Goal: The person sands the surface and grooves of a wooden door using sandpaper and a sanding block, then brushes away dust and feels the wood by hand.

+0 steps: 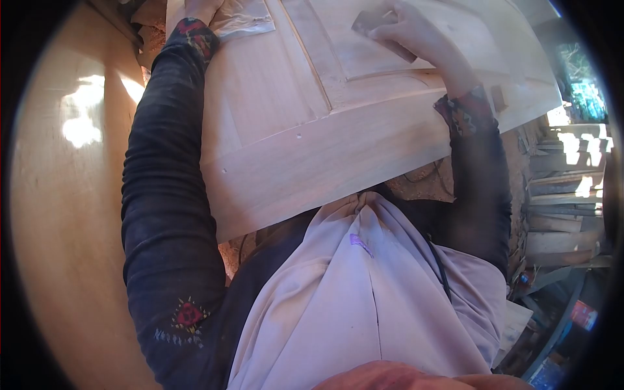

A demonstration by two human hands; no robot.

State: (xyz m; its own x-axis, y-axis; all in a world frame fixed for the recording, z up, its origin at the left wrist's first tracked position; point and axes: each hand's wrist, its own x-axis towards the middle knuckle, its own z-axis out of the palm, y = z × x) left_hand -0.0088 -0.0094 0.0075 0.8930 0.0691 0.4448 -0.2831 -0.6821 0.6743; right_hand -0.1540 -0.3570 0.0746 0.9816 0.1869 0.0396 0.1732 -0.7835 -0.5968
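Note:
A pale wooden panel door (325,140) with recessed panels and raised moulding lies flat in front of me. My right hand (409,31) is closed over a brown, flat sanding block (370,23), pressed to the door's upper right panel and slightly blurred. At the top edge of the view my left hand (203,8) rests on the door's left side, its fingers cut off by the frame. Beside it lies a crumpled, shiny, whitish sheet (250,19), whose material I cannot make out.
A small wooden block (499,97) sits on the door near my right wrist. To the left stands a large smooth wooden board (71,214). Stacked wood offcuts (562,195) lie on the right, with assorted clutter below them. A dark cable (435,175) shows beneath the door's edge.

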